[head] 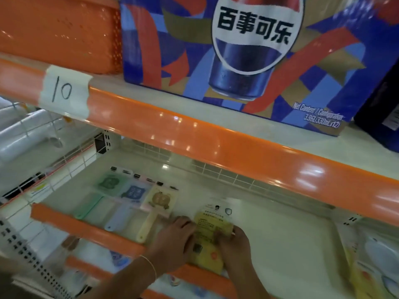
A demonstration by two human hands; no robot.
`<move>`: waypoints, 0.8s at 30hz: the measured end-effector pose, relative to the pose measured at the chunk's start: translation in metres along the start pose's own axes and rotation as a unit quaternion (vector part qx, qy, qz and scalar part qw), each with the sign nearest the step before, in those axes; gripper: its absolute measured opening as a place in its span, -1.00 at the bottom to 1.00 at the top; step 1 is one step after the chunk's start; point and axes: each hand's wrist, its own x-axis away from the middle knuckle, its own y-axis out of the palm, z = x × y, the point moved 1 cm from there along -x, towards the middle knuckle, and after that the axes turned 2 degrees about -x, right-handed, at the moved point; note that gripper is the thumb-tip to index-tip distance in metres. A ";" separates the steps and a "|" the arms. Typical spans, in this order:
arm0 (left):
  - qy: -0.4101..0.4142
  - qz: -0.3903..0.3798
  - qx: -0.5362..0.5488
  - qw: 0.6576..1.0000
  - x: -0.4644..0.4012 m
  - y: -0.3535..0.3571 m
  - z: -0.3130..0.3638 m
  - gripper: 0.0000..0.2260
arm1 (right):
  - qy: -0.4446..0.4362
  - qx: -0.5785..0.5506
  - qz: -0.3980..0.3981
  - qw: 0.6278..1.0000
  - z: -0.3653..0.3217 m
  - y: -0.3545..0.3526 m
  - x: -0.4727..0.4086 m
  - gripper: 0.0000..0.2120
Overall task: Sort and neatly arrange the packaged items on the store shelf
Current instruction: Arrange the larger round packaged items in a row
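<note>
A yellow flat package (210, 225) lies on the white shelf (280, 234), its near end over the orange front rail. My left hand (174, 238) rests on its left edge and my right hand (234, 244) presses on its right side; both grip it. To the left lie three packaged items side by side: a green one (108, 184), a blue one (132, 194) and a beige one (159, 200), handles pointing toward me.
A large blue cola carton (248, 61) stands on the upper shelf beside an orange basket (60, 33). A taped label reading 10 (64, 91) sits on the orange rail. More yellow packages (371, 260) lie at the right. Lower shelves hold other goods.
</note>
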 end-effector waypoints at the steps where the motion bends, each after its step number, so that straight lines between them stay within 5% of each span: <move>1: 0.017 -0.006 -0.008 1.000 0.001 0.004 -0.002 -0.75 | -0.009 0.013 0.007 1.000 -0.002 0.001 0.002 -0.87; 7: 0.052 0.018 -0.045 0.997 0.004 0.006 -0.001 -0.70 | -0.014 0.033 0.046 0.998 0.002 0.004 0.005 -0.87; 15: 0.099 -0.052 0.000 0.994 0.010 -0.011 -0.004 -0.10 | -0.077 -0.007 0.119 0.990 -0.042 -0.003 0.017 -0.74; 19: 0.085 -0.051 0.054 0.994 0.013 -0.012 -0.004 -0.03 | -0.178 0.110 0.105 0.972 -0.071 -0.003 0.029 -0.73; 24: 0.062 -0.013 0.022 0.998 0.014 -0.011 0.000 -0.11 | -0.204 0.226 0.005 0.952 -0.076 0.031 0.020 -0.60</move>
